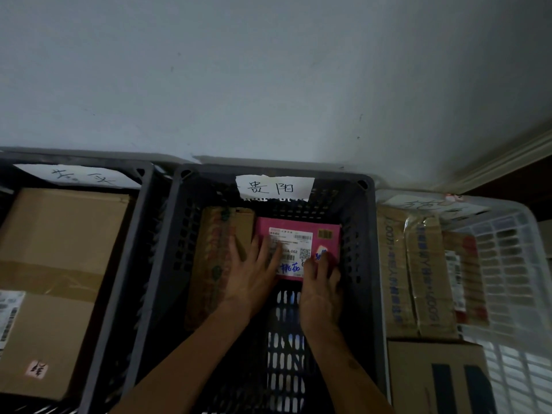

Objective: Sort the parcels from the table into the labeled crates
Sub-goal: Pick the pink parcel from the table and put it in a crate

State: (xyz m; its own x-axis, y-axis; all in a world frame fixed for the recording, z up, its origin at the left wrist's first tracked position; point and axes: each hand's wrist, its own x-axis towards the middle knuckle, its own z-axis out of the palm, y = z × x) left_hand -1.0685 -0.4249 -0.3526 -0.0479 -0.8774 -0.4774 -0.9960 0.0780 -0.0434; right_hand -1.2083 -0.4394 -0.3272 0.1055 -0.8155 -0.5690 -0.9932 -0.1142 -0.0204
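Both hands in grey crate (363, 249): left hand (254, 276) flat, right hand (321, 294) gripping pink parcel (328, 234), beside brown box (215, 249); near floor bare.

We see a plain pale grey-white painted wall (268, 79) that fills the upper half of the view. It has a few small dark marks. At the right side, a cream moulded trim strip (493, 165) runs diagonally along the wall's edge, and beside it we see a dark brown surface (519, 180). The light is dim and the lower part of the room stays in shadow.
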